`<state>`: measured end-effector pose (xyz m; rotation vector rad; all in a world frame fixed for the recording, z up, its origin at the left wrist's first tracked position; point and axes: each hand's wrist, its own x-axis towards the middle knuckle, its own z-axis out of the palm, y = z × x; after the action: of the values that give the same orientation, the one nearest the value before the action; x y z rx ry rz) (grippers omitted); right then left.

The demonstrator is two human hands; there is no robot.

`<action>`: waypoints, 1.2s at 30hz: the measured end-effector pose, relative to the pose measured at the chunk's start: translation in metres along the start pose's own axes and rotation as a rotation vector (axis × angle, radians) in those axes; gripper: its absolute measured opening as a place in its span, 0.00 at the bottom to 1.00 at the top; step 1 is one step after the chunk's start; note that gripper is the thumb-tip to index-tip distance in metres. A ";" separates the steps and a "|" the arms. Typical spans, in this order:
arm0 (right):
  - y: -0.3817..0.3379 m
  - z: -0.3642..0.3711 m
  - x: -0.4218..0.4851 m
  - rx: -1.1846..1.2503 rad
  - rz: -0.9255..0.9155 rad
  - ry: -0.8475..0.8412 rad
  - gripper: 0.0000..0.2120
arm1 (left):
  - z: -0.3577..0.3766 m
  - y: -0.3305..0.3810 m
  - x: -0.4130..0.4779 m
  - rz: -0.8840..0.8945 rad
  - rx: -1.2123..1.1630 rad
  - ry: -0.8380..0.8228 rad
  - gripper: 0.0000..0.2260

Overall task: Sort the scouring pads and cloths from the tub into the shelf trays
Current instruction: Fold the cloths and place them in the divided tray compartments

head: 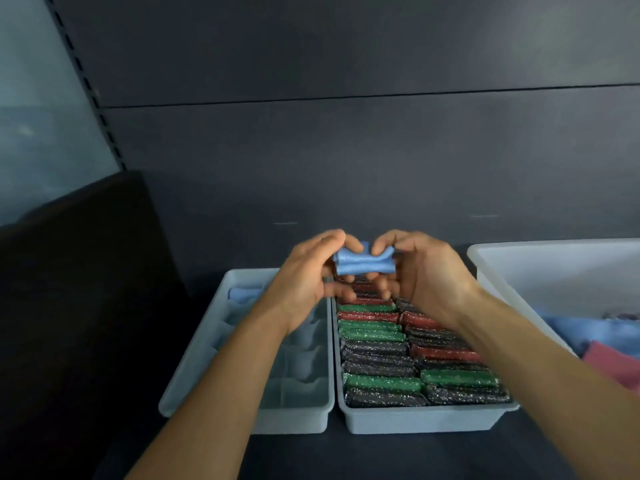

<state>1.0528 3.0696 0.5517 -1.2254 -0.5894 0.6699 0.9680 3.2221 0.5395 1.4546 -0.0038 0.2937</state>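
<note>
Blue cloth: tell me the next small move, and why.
Probably carry it left and lower it into the left tray. The left hand and right hand pinch the folded blue cloth above the far end of the right tray, which is packed with pads; the left tray holds cloths of the same blue.

At lower centre, cloths are laid in the left tray, and scouring pads are packed in the right tray beside it. A tub is set at the right edge.
</note>
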 end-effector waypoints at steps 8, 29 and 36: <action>-0.001 0.042 0.062 -0.599 -0.244 0.041 0.03 | -0.080 0.023 0.036 0.012 0.305 0.044 0.10; 0.139 0.129 0.148 -1.255 0.016 -0.108 0.04 | -0.209 -0.063 -0.013 -0.085 1.134 0.302 0.15; 0.156 0.134 0.155 -1.564 -0.027 -0.142 0.09 | -0.206 -0.074 -0.014 -0.212 1.342 0.265 0.14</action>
<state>1.0371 3.3017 0.4402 -2.5925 -1.3405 0.1568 0.9332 3.4140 0.4391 2.6978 0.6703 0.3204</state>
